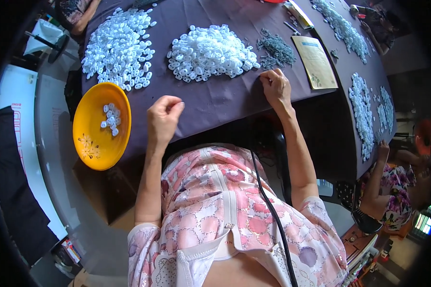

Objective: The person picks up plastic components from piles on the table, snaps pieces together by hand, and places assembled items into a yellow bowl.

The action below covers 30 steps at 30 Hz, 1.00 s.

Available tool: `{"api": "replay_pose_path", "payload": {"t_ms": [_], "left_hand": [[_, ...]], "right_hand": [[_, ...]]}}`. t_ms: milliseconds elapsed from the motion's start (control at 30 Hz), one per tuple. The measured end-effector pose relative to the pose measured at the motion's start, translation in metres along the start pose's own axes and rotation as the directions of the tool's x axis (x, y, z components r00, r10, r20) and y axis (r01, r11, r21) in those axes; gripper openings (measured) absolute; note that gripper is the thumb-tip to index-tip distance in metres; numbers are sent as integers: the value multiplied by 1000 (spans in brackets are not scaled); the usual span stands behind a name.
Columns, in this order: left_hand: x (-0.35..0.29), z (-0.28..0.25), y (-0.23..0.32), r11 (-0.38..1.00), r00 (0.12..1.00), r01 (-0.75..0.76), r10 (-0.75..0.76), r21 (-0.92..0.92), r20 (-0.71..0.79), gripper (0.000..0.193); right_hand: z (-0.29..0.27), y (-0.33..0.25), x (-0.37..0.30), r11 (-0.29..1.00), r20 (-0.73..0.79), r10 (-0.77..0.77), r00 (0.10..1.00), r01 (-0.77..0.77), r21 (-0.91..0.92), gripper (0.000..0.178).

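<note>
My left hand [164,117] is raised over the table's near edge, beside the yellow bowl, with thumb and fingers closed together. Whatever it may pinch is too small to make out. My right hand [277,88] is closed too, just on the near side of a pile of small dark grey pieces [277,49]; its fingertips hide anything in them. Between and beyond both hands lies a heap of small white oval plastic pieces with holes [208,51]. The yellow bowl [84,119], with a flower pattern, holds several white pieces [111,117] and sits at the table's left corner.
A larger white heap [117,48] spreads at the far left. At right lie a brown notebook [315,62], a pen [291,27] and a yellow box [299,15]. More piles [361,115] lie farther right, near other people. The dark cloth [215,103] covers the table.
</note>
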State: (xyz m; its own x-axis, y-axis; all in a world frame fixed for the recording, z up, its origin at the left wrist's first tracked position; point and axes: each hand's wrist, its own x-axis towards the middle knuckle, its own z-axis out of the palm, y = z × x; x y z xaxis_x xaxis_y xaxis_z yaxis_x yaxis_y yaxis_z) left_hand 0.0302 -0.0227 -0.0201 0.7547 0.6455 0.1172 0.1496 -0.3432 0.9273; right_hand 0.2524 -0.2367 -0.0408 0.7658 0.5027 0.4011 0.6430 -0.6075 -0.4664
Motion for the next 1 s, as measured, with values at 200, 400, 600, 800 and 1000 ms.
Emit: {"api": "replay_pose_path", "payload": {"t_ms": [200, 400, 600, 800, 1000], "left_hand": [[22, 40, 6, 976, 984, -170, 161, 137, 72, 7], [53, 62, -1, 936, 968, -216, 243, 278, -64, 11], [55, 74, -4, 843, 936, -313, 351, 438, -5, 13], [38, 63, -7, 869, 945, -326, 311, 373, 102, 14], [29, 58, -14, 972, 979, -181, 192, 149, -65, 16]], "right_hand": [[4, -12, -12, 991, 8, -133, 991, 133, -3, 5], [11, -34, -28, 966, -69, -158, 985, 169, 196, 7], [17, -32, -28, 964, -113, -183, 977, 201, 175, 7], [18, -33, -29, 958, -157, -111, 981, 148, 245, 8], [21, -29, -32, 955, -183, -63, 981, 112, 274, 7]]}}
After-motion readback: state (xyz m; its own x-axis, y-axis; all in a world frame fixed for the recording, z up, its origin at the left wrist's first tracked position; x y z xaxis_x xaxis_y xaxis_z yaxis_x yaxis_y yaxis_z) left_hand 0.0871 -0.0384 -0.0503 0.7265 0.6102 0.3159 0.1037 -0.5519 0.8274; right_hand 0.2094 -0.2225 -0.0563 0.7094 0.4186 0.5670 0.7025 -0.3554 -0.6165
